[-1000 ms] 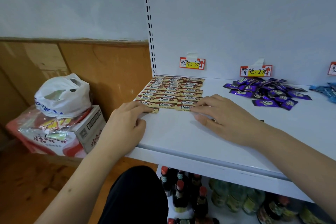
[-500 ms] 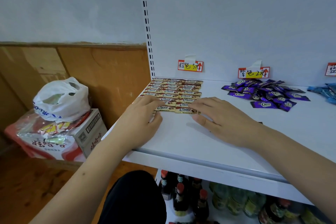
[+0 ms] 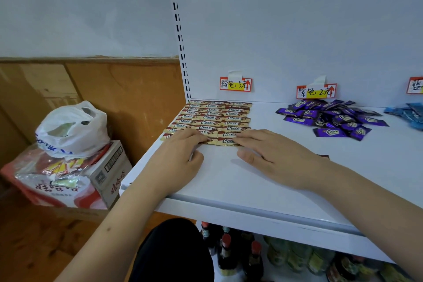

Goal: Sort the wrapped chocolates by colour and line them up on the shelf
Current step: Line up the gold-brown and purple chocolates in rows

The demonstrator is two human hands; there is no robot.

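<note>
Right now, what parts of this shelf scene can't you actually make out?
Head view only:
- Blue chocolates: cut off by the right edge.
- Third price tag: cut off likewise.
- Front row of brown chocolates: partly covered by the left hand and right hand.
- Dark scrap: mostly behind the right wrist.
</note>
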